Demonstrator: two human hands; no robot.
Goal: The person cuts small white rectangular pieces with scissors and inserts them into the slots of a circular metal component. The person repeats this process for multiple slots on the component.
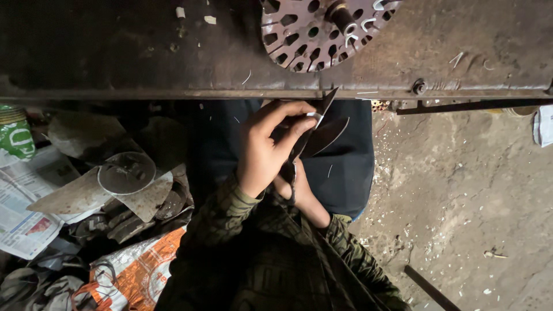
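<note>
While the left hand [266, 144] is closing its grip on the thin metal blade [314, 128], its long axis is pointing up-right toward the bench [173, 63] edge — right hand [299, 193] supporting underneath, grip mostly hidden, can't tell

Dim workshop: rusty metal bench [144, 52], dusty littered concrete floor [461, 190].

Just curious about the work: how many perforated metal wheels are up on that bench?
1. The perforated wheel lies at the top edge of the bench, above the hands; its upper part is cut off, so others may lie outside view.
</note>
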